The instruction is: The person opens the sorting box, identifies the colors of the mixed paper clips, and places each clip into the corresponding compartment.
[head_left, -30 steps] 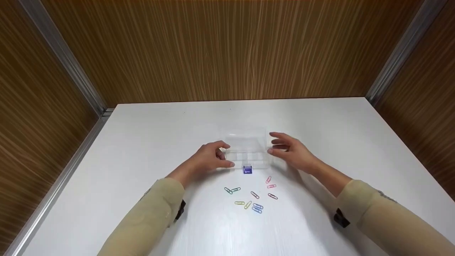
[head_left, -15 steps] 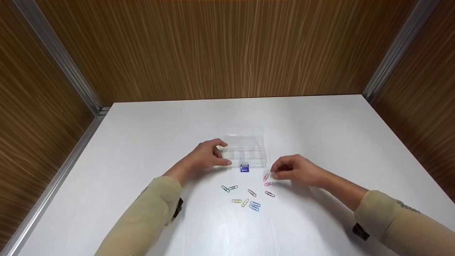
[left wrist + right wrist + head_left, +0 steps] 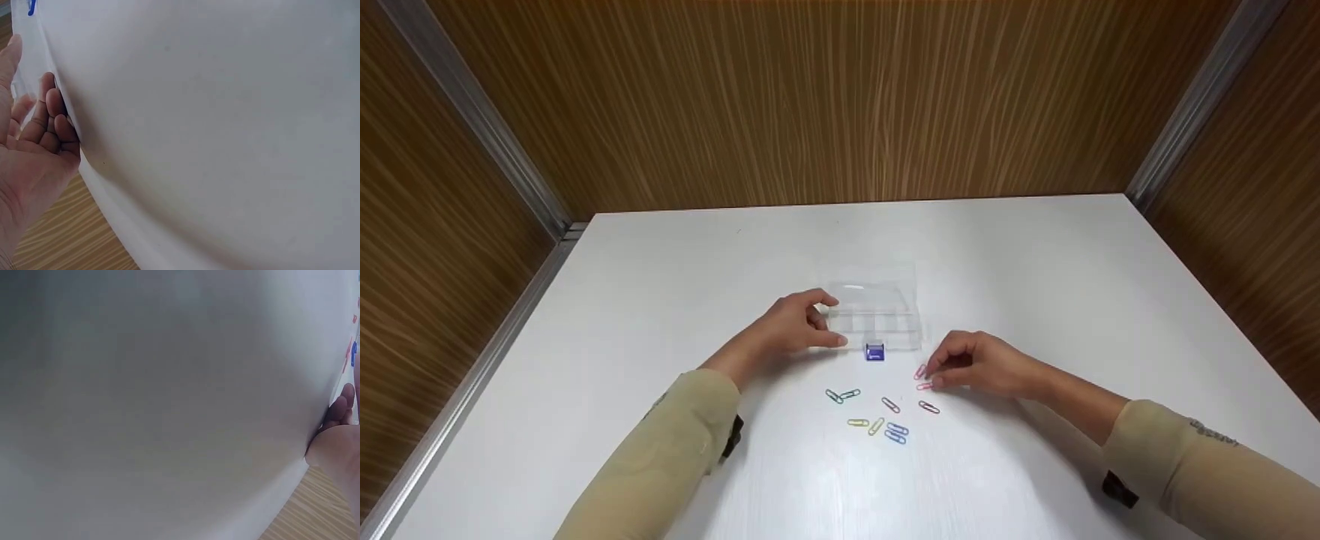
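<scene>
A clear plastic compartment box [image 3: 881, 315] with a blue clasp [image 3: 874, 352] lies in the middle of the white table [image 3: 1035, 270]. My left hand [image 3: 835, 321] grips the box's left end between thumb and forefinger. My right hand [image 3: 928, 380] has curled fingers, and their tips pinch a pink paper clip [image 3: 923, 386] that lies on the table just right of the clasp. A second pink clip [image 3: 919, 372] lies beside it. In the left wrist view only my left hand's fingers [image 3: 53, 121] and bare table show. The right wrist view shows my right hand's fingers [image 3: 341, 408] at the table's edge.
Several coloured paper clips are scattered in front of the box: green ones [image 3: 840, 395], yellow ones [image 3: 866, 425], blue ones [image 3: 896, 433] and a red one [image 3: 928, 407]. Wooden walls with metal corner strips [image 3: 472, 127] close in the table on three sides.
My right hand left the box's right end, came down toward me and closed its fingertips on a pink clip. The left hand stayed on the box.
</scene>
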Available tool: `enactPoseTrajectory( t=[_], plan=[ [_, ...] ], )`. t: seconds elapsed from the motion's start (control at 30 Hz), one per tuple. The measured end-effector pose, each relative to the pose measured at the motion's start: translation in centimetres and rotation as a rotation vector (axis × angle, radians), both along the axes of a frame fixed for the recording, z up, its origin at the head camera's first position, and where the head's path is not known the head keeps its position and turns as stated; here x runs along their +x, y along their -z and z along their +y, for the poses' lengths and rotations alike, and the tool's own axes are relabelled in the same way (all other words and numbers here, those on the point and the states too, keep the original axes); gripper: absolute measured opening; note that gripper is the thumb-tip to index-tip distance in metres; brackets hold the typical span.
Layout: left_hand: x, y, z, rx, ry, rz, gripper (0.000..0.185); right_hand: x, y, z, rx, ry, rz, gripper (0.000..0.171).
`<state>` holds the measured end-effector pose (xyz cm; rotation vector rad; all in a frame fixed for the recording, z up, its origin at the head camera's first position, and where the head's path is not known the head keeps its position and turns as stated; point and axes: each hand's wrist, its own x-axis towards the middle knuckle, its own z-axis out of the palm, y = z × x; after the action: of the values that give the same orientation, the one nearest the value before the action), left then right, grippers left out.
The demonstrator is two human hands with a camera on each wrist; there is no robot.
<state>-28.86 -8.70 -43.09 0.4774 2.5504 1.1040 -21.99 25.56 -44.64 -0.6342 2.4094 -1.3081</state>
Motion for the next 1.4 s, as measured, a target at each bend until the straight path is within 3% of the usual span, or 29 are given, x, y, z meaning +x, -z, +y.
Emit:
enactPoseTrajectory(
  t=[0.33,0.73,0.97,1.4],
  plan=[
    [0.3,0.1,0.1,-0.011,-0.001,-0.004,0.066,0.3,0.6,-0.3,0.025,-0.039,0.099,0.011],
    [0.3,0.5,0.1,0.021,-0.008,-0.034,0.067,0.3,1.1,-0.4,0.042,-0.051,0.132,0.007],
    [0.3,0.6,0.0,0.04,-0.004,-0.015,0.065,0.4,1.0,-0.5,0.05,-0.066,0.158,0.006],
    [0.3,0.8,-0.1,0.008,-0.022,-0.03,0.066,0.3,1.5,-0.7,0.064,-0.087,0.213,0.007]
  ],
)
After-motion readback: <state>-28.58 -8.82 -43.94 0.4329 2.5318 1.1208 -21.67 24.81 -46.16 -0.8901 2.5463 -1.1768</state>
